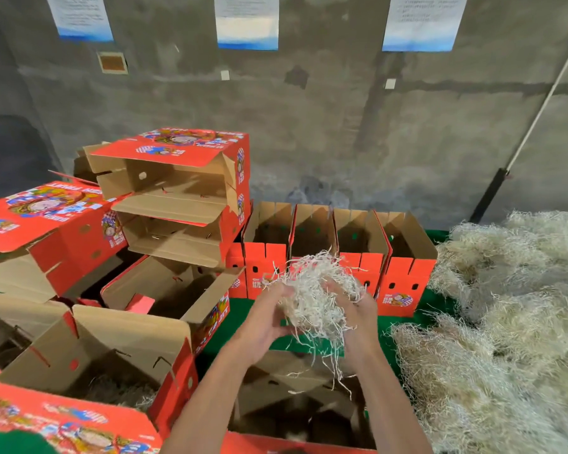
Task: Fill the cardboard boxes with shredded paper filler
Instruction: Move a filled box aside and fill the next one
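Nearest the camera, an open cardboard box (295, 401) is sitting directly under both forearms, its brown flaps folded inward and its bottom looking bare of filler. Just above its far edge, the left hand (266, 326) and right hand (358, 319) are cupping a clump of shredded paper (315, 296) between them, fingers (277, 294) curled round either side of it, loose strands trailing down toward the opening. The clump is hanging above the box's far rim, so the drop looks to be down and slightly toward the body, with both hands about equally near. To the left, a second box (105, 365) is already showing a little filler at its bottom. To the right, the big heap of shredded paper (505, 322) is spreading over the green tabletop (240, 312), closer to the right hand. Farther back, a row of upright boxes (335, 253) is standing open, and stacked boxes (177, 191) are lying tipped at left.
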Tool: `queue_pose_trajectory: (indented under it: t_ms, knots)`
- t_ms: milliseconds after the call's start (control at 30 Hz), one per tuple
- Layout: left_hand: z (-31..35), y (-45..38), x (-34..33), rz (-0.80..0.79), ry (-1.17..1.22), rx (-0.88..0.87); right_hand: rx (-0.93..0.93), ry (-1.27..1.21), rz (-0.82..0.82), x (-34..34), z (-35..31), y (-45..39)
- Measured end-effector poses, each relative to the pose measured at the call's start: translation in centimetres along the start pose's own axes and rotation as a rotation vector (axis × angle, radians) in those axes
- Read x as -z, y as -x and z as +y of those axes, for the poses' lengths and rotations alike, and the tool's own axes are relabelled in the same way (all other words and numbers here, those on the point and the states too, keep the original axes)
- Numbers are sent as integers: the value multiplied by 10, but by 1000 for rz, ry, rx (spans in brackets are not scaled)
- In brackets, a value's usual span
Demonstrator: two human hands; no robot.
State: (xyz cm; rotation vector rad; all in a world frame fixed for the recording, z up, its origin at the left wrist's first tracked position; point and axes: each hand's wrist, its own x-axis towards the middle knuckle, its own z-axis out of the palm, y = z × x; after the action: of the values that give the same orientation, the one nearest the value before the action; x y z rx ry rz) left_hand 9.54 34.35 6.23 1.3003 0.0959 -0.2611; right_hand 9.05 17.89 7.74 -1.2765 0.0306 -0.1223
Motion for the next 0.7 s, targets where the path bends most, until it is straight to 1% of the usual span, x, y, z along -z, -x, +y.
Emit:
queue_pose_trajectory:
  t_ms: [33, 67, 100, 133, 167, 200, 233, 300, 367, 433, 467, 500, 567, 600, 667, 700]
  knots:
    - [7, 3, 6, -64, 39, 5, -13, -14, -76, 0, 2, 1]
    - [14, 6, 9, -83, 79, 44, -12, 19, -123, -2, 4, 3]
    - [19, 8, 9, -52, 101, 92, -6, 81, -126, -5, 5, 5]
    - [19, 8, 7, 0, 49, 128, 19, 163, -93, -8, 8, 6]
    - [16, 8, 3, 82, -58, 145, 56, 229, -62, -11, 10, 6]
    - [10, 6, -2, 162, -173, 145, 96, 241, -56, -14, 12, 5]
    - [5, 8, -9, 213, -230, 129, 118, 239, -70, -18, 13, 6]
    - [-6, 12, -23, 307, -196, 8, 95, 237, -70, -23, 15, 8]
    - [-10, 13, -31, 474, -196, -172, -9, 209, 27, -26, 15, 6]
    - [-13, 15, -36, 628, -284, -341, -116, 152, 109, -25, 18, 6]
    - [-15, 18, -40, 627, -314, -387, -148, 155, 114, -25, 21, 6]
    - [-18, 18, -44, 569, -332, -396, -174, 184, 107, -28, 24, 8]
    - [-27, 17, -45, 427, -258, -317, -114, 267, 178, -33, 34, 10]
    - [-27, 17, -45, 427, -161, -245, -13, 300, 244, -35, 36, 12]
    - [-22, 16, -47, 526, -13, -110, 177, 319, 331, -34, 36, 12]
    - [-18, 15, -48, 570, 8, -97, 236, 328, 353, -34, 36, 11]
